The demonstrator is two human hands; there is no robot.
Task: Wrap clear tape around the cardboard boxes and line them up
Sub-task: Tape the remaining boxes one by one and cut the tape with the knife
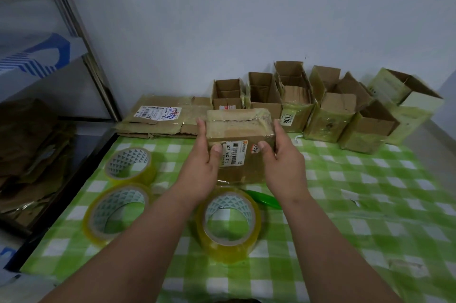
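Currently both hands hold the taped cardboard box from its two sides: left hand flat along the left wall with thumb on the front face, right hand mirrored on the right wall, fingers straight and pressing inward, not curled round. Box sits upright just in front of the row of open boxes at the wall, behind the nearest tape roll. Judged step: carry it to the row. To do it well: keep even pressure on both walls, set it flush with the row's front edges, label facing forward, avoid nudging neighbours. Green cutter lies just right of that roll.
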